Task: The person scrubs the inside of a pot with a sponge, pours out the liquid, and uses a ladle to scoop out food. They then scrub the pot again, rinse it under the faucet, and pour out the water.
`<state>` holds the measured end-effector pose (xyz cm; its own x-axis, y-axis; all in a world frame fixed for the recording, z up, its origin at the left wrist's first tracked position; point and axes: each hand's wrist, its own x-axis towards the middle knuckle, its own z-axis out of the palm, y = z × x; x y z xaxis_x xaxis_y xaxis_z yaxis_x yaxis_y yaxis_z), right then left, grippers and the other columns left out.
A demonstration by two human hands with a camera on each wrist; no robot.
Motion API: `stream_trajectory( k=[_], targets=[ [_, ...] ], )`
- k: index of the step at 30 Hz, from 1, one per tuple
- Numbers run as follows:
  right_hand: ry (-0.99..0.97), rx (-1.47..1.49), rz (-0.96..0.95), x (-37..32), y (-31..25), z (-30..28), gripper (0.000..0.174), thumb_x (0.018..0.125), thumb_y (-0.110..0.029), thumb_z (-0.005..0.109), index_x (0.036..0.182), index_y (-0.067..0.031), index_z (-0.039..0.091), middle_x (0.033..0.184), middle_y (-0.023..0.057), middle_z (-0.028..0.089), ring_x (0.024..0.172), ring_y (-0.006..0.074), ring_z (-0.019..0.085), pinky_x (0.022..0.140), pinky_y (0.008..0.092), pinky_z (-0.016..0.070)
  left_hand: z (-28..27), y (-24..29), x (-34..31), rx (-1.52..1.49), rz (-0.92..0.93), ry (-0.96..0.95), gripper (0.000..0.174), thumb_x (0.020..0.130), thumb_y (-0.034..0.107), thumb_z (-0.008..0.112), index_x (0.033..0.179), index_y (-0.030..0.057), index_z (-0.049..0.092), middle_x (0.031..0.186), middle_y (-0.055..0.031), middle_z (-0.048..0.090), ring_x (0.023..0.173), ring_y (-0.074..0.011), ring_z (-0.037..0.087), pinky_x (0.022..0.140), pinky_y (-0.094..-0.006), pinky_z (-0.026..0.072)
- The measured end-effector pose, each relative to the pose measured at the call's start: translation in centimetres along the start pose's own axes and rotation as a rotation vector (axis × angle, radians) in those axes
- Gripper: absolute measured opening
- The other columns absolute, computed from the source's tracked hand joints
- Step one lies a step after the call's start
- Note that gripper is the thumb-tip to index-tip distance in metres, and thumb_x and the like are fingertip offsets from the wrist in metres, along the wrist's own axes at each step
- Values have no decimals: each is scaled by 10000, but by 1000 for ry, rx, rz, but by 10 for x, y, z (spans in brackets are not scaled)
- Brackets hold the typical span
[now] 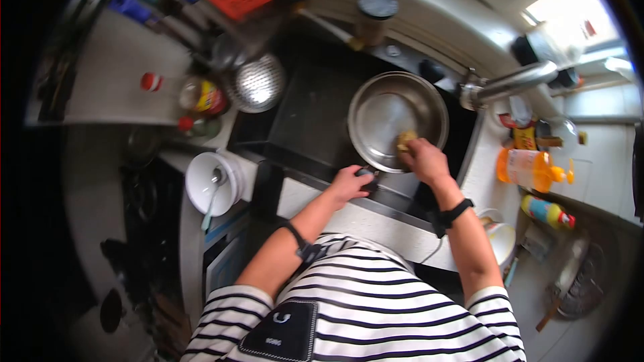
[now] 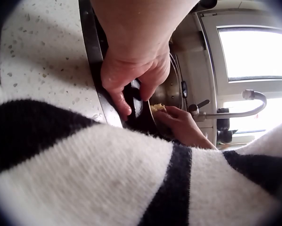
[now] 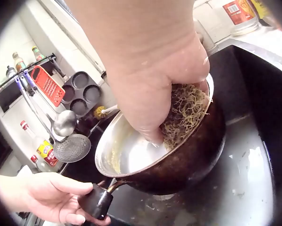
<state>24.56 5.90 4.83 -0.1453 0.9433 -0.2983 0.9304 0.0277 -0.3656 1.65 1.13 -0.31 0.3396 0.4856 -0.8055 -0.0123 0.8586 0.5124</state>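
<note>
A steel pan [image 1: 386, 107] with a shiny inside and a dark, scorched outside [image 3: 197, 155] is over the black sink [image 1: 302, 104]. My left hand [image 1: 347, 186] grips its short black handle [image 3: 96, 201], at the sink's front edge. Inside the pan, my right hand [image 1: 427, 159] holds a scrubber [image 3: 185, 113] of tangled yellowish fibres against the near right wall. Yellowish residue [image 3: 116, 157] streaks the inner wall in the right wrist view. In the left wrist view, the left hand [image 2: 136, 77] partly covers the handle.
The faucet [image 1: 510, 84] reaches in from the right rear. An orange pump bottle [image 1: 530, 167] stands on the right counter. To the left are a skimmer [image 1: 258, 84], sauce bottles [image 1: 204, 96] and white bowls [image 1: 211, 184] with a spoon. An orange grater [image 3: 47, 85] hangs on the rack.
</note>
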Motion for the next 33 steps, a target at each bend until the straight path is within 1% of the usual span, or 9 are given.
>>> stream_trajectory(
  k=[5,7,13,17,20,24,27,29,33],
  targets=[
    [22,42,15,-1,1,-2,212,826,-259,632,960,-95,620,994,128,618,886,355,634,736,452,521,0,3,-3,5,-11,4,344,917,192,622,1215,48,528,1087,-78,626,911,-180,651,742,-289,548],
    [53,76,68,1,3,-4,235,823,-226,616,1021,-100,614,1006,133,615,912,356,628,764,449,518,-1,3,-4,-3,-13,11,339,909,190,630,1203,46,538,1069,-72,624,901,-174,645,722,-284,552],
    [353,231,100,25,33,-26,369,809,-199,594,1166,-106,570,1031,141,616,975,366,604,836,446,500,0,4,-4,-24,-17,28,331,891,172,643,1183,45,554,1044,-61,615,869,-159,637,693,-283,567],
    [467,267,249,45,43,-64,270,824,-245,601,1006,-61,525,969,176,631,930,399,608,795,472,489,-1,2,-4,12,-4,8,303,923,198,608,1183,55,545,1062,-60,631,913,-172,650,740,-286,549],
    [643,270,192,57,51,-79,294,842,-253,590,1061,-70,524,988,196,648,956,422,604,817,483,481,0,4,-6,0,2,12,283,925,191,607,1166,56,550,1047,-53,634,907,-171,652,744,-291,548],
    [392,290,252,73,62,-97,722,775,-188,673,1400,-46,340,1193,262,579,1141,397,555,949,408,438,-1,3,-5,-6,-5,4,260,928,178,602,1150,55,550,1045,-52,636,907,-176,655,750,-297,547],
    [406,287,139,82,72,-97,786,732,-164,713,1402,-10,333,1265,265,518,1196,380,517,992,395,405,-1,4,-6,-11,-8,1,253,930,174,599,1148,56,548,1048,-53,636,910,-180,656,752,-298,546],
    [335,340,117,86,75,-100,892,698,-156,743,1433,16,266,1293,258,487,1230,366,480,1031,383,369,0,6,-8,-11,-12,-2,255,931,177,598,1150,58,546,1049,-52,636,912,-182,657,752,-297,545],
    [313,303,91,91,80,-99,968,694,-184,754,1462,17,201,1286,247,501,1230,346,476,1064,388,331,0,5,-7,-31,-14,0,268,928,175,601,1161,52,546,1052,-55,637,900,-180,656,740,-293,546]
  ],
)
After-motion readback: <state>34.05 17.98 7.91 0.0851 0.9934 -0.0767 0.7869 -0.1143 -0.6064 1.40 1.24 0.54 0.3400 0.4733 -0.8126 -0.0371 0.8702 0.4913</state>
